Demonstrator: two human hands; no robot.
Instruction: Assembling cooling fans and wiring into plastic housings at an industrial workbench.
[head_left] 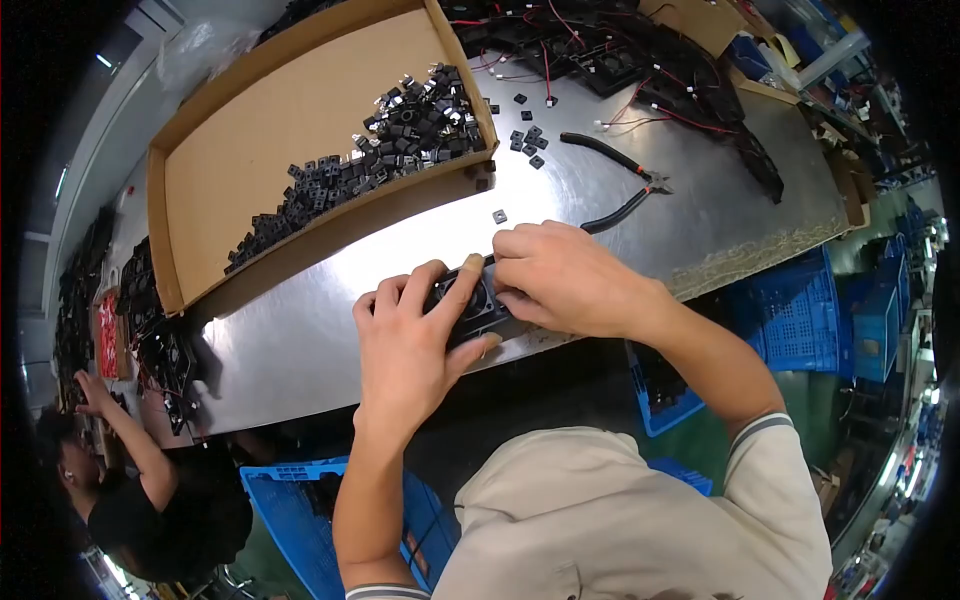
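- In the head view, the middle of a black part (484,306) is seen, but both its ends are covered by fingers, so its full outline can't be made out.
- The part is held flat at the near edge of the metal table (290,360); its long axis seems to run along that edge, rising to the right; which end is front cannot be told.
- By the left hand (405,330), half open, the part is gripped, fingers laid across its top, thumb along its near side.
- The right hand (560,270) is curled nearly closed at the right end; whatever may be pinched there is hidden.
- Counted: one pair of cutters (612,153), one small square piece (500,216) beyond the hands, and about ten loose dark squares (529,141) near the cardboard tray (270,120).
- The tray's heap of small pieces (420,130) is too jumbled to be counted.
- The wired black parts (610,65) are overlapped and cut off at the top.
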